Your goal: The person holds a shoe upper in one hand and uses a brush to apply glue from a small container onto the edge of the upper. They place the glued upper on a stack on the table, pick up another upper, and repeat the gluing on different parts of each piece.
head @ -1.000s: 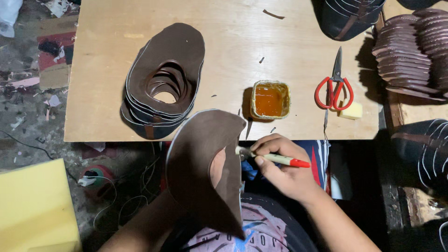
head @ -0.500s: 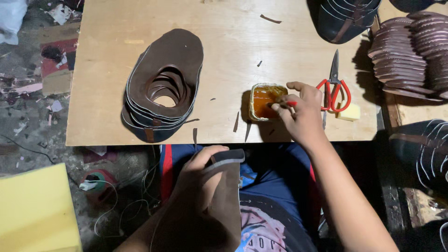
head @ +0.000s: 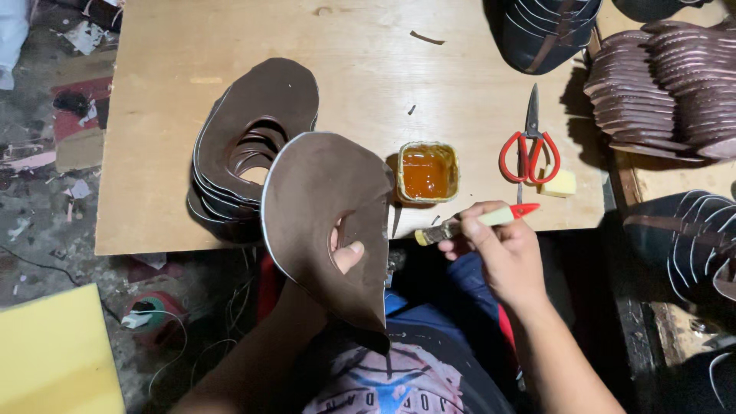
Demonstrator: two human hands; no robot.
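My left hand (head: 343,253) holds up a brown leather shoe-upper piece (head: 322,207) with an oval hole; my thumb pokes through the hole. My right hand (head: 498,249) grips a small brush (head: 475,222) with a pale handle and red end, bristles pointing left toward the piece's right edge. A small square tub of amber glue (head: 428,172) sits on the wooden board (head: 360,69) just above the brush. A stack of matching brown pieces (head: 249,146) lies on the board, left of the held piece.
Red-handled scissors (head: 529,149) and a pale yellow block (head: 562,183) lie right of the tub. Stacked brown soles (head: 667,92) fill the right side. Dark shoe uppers (head: 548,27) sit at the top, more at right (head: 686,238). A yellow sheet (head: 54,356) lies lower left.
My right hand drew the brush back from the glue tub toward me. My left hand raised the leather piece from my lap up in front of the board's edge.
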